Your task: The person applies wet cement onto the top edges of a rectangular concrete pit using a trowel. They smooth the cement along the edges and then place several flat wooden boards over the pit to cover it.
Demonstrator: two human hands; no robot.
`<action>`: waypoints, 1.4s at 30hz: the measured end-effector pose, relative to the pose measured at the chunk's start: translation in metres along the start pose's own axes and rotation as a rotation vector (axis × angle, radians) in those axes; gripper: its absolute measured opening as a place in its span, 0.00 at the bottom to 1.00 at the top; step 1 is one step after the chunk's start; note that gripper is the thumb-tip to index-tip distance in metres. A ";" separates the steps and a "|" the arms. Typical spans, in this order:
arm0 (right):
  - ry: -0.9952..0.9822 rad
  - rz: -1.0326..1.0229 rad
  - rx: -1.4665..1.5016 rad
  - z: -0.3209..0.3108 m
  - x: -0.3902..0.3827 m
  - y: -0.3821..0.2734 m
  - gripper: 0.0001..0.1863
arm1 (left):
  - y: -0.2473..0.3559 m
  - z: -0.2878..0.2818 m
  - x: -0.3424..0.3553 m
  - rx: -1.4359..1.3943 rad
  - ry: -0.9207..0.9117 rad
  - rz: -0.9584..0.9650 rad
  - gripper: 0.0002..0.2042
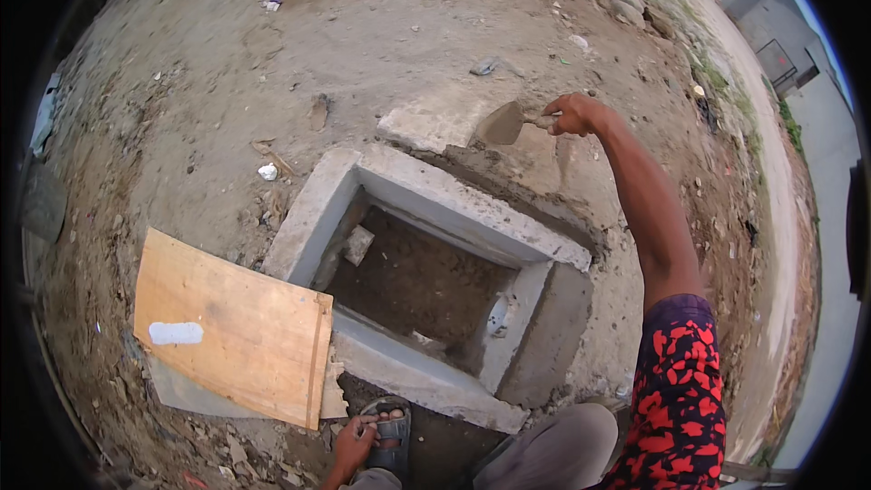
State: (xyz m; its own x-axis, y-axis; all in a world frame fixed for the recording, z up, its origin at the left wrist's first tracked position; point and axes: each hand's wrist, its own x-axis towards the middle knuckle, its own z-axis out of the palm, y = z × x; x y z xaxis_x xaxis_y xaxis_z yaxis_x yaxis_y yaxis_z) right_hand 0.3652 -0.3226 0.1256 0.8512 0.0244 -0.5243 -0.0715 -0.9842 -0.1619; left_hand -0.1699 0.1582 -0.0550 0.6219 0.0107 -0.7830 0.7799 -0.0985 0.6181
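Bare, gritty earth [227, 127] outdoors, scattered with scraps. The trowel [504, 123] is beyond the pit's far rim, its flat blade beside a pale, rough slab [422, 125]; from my remote feed I can't confirm contact. Right hand [573, 115]: fingers wrapped round the handle. My judgement: a low blade angle and light, even pressure would suit, wrist loose, edge clear of the rim. Dark, damp-looking mortar [522, 201] runs along the rectangular concrete pit [435, 183], whose walls look smooth, rim coarser. Nearer, a tan wooden board [240, 308], flat, overlaps its left corner. Left hand [355, 443] by the sandal [392, 449], fingers bent; I can't tell whether they hold anything.
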 end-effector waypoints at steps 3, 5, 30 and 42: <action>0.119 -0.163 -0.267 -0.006 0.007 0.003 0.29 | 0.006 0.001 0.000 -0.009 -0.010 0.009 0.11; 0.087 -0.053 -0.263 -0.006 -0.003 -0.021 0.29 | 0.005 -0.003 -0.005 -0.023 0.001 0.012 0.11; 0.671 0.294 0.793 0.108 -0.085 0.130 0.17 | 0.005 -0.001 0.000 0.098 -0.015 0.024 0.09; 0.578 0.317 1.628 0.282 -0.422 0.076 0.17 | 0.060 0.007 0.030 0.809 -0.257 0.218 0.12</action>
State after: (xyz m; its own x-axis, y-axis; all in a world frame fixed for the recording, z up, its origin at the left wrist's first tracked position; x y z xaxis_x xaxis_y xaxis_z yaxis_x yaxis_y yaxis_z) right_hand -0.1458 -0.3578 0.0983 0.7358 -0.5316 -0.4196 -0.3498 0.2322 -0.9076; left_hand -0.1049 0.1459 -0.0425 0.6404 -0.3055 -0.7046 0.2956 -0.7488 0.5933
